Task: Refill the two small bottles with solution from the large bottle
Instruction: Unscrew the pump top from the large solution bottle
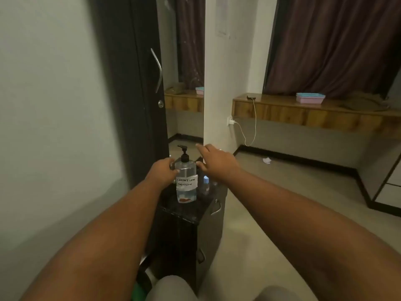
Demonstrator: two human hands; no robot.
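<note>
Gripping clear plastic pump bottle (pixel 186 181), left hand (pixel 161 171) clamped; right hand (pixel 217 160) open, fingers spread.

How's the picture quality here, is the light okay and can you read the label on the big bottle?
Head view: dim indoor light, soft overall; wide-angle bending at the edges; the large bottle is sharp enough to read "Contact Lens Solution"; the small bottle beside it is blurry and dark; the right hand looks slightly smeared.
</note>
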